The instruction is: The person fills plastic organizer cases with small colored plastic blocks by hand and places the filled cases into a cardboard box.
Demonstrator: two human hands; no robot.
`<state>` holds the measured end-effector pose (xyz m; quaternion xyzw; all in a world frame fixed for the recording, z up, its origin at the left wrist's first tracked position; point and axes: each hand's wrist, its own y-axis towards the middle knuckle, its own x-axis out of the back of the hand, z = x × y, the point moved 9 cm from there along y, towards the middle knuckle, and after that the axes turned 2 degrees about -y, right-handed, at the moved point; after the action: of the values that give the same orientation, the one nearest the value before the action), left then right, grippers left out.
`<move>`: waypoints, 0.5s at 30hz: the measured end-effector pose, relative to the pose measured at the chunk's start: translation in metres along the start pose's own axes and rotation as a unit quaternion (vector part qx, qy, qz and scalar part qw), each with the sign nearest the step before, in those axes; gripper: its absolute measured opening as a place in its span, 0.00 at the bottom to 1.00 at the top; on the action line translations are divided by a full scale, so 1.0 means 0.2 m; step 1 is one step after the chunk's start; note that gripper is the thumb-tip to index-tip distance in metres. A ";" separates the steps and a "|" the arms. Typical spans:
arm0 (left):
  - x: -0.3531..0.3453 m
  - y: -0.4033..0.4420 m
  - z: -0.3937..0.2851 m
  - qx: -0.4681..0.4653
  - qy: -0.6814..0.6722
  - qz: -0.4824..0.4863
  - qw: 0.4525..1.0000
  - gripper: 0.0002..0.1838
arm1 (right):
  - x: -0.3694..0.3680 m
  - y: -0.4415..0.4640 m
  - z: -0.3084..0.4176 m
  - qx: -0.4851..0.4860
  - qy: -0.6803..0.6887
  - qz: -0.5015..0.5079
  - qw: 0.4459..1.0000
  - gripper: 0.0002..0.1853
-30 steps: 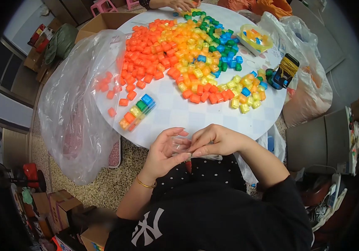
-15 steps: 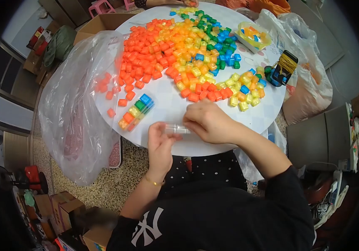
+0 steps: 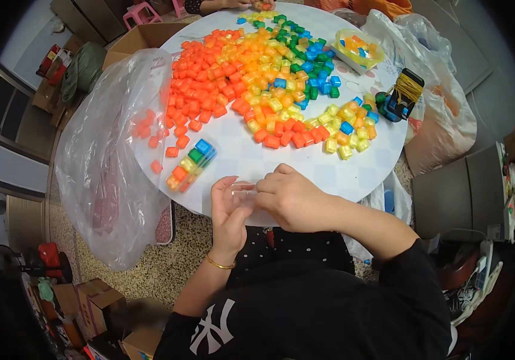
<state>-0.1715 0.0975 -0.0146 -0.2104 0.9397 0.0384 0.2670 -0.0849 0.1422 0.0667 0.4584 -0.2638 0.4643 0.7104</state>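
So it's a round table (image 3: 365, 174) with a pale checked cover in a pretty cluttered room with a speckled floor. Counts first: one filled pack (image 3: 191, 165) sits near the table's left edge, with five cubes along its top (blue, green, yellow, red-orange, light orange), plus more underneath that I can't count properly. The loose cubes (image 3: 209, 72) are way too many to number, but they come in those same five colours, reddish on the left running through yellow to green and blue on the right. One yellow tray (image 3: 377, 60) holds some more, and there's one black holder (image 3: 406, 93) wrapped in yellow bands, both over on the right side. One big see-through bag (image 3: 110, 180) hangs off the left edge and covers a few red-orange cubes. More bulging bags (image 3: 443, 132) crowd the right, a cardboard box (image 3: 128, 45) stands behind, and another person (image 3: 263, 5) has a hand at the far rim. As for the wearer, the left hand (image 3: 227, 207) has its fingers and thumb curled around one clear plastic case (image 3: 242, 193) by the near edge of the table, and the right hand (image 3: 293, 198) is bunched in a pinch at the case's other end, fingertips partly hidden.
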 end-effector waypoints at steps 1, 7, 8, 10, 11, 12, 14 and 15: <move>0.02 0.00 0.01 0.000 0.001 0.002 1.000 0.29 | 0.03 0.01 -0.01 0.000 -0.001 -0.002 1.000 0.03; -0.01 -0.02 0.05 -0.073 0.309 -0.006 0.948 0.23 | 0.35 0.05 -0.63 -0.191 -0.034 -0.261 0.946 0.09; -0.02 -0.02 0.03 -0.077 0.310 -0.005 0.948 0.23 | 0.37 0.03 -0.64 -0.188 -0.035 -0.264 0.945 0.09; -0.11 -0.05 -0.06 -0.181 0.515 0.000 0.838 0.23 | 0.46 -0.11 -0.68 -0.233 -0.080 -0.310 0.918 0.09; -0.10 -0.05 -0.08 -0.185 0.538 -0.004 0.822 0.22 | 0.47 -0.21 -0.68 -0.265 -0.122 -0.281 0.914 0.09; -0.10 -0.05 -0.12 -0.185 0.537 -0.003 0.823 0.22 | 0.48 -0.32 -0.67 -0.295 -0.164 -0.252 0.907 0.10; -0.26 -0.07 -0.21 -0.292 0.663 0.065 0.687 0.20 | 0.45 -0.50 -0.66 -0.320 -0.238 -0.226 0.889 0.08; -0.29 0.00 -0.19 -0.278 0.613 0.119 0.730 0.16 | 0.42 -0.52 -0.67 -0.321 -0.236 -0.221 0.890 0.08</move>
<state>-0.1449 0.1117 0.0489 -0.1398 0.8642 0.1918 -0.4437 0.0390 0.2814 0.0324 0.3480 -0.4501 0.0639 0.8199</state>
